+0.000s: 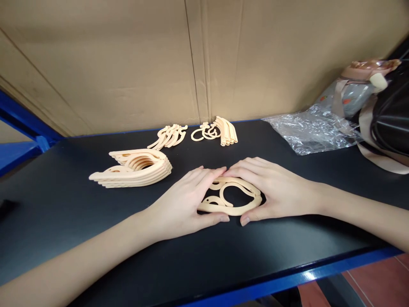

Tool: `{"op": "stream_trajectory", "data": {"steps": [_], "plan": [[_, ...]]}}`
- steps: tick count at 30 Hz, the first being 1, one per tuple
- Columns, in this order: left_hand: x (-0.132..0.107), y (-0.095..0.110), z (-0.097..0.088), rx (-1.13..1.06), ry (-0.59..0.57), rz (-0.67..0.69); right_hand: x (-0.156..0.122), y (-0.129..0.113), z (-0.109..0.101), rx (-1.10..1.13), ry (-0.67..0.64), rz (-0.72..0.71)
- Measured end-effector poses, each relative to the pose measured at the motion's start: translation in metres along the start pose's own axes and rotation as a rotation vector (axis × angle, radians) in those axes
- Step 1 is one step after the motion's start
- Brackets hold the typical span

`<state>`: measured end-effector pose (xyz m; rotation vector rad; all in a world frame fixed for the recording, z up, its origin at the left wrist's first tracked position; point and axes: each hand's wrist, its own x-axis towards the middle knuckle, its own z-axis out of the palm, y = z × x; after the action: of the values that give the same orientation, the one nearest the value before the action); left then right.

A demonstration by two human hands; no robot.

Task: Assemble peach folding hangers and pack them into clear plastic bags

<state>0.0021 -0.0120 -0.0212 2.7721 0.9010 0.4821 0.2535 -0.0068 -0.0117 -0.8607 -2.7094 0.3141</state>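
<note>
A beige plastic folding hanger (234, 210), folded up with its curved hook inside, lies on the black tabletop. My left hand (183, 202) is wrapped round its left end, the thumb along the near side and the fingers over the far side. Round the right end curls my right hand (276, 187), its thumb also at the near edge. The fingertips of both hands meet at the far side and hide part of the hanger. To the left sits a neat stack of folded hangers (140, 175) of the same kind.
Loose beige hanger pieces (171, 136) lie at the back, with hooks (207, 131) and a small pile of arms (226, 131) beside them. Crumpled clear plastic (300, 130) and a strapped bottle (358, 89) stand back right. Cardboard (128, 64) rises behind; a blue frame (287, 277) edges the table.
</note>
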Motion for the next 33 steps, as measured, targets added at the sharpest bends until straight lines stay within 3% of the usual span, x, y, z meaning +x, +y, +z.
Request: {"op": "stream_trajectory", "data": {"steps": [5, 9, 12, 22, 27, 33], "plan": [[0.001, 0.003, 0.000, 0.120, 0.111, 0.007, -0.001, 0.001, -0.002, 0.064, 0.034, 0.066], [0.001, 0.004, -0.002, 0.241, 0.270, 0.022, -0.002, 0.000, -0.005, 0.342, 0.087, 0.260], [0.002, 0.004, -0.006, 0.308, 0.325, 0.047, -0.001, 0.003, -0.005, 0.522, 0.110, 0.366], [0.003, 0.011, -0.015, 0.588, 0.303, 0.170, -0.001, 0.003, -0.007, 0.723, 0.160, 0.372], [0.008, 0.017, -0.022, 0.575, 0.223, 0.191, -0.002, -0.002, -0.009, 0.711, 0.182, 0.365], [0.012, 0.023, -0.031, 0.529, 0.205, 0.157, -0.001, -0.001, -0.010, 0.758, 0.216, 0.358]]}}
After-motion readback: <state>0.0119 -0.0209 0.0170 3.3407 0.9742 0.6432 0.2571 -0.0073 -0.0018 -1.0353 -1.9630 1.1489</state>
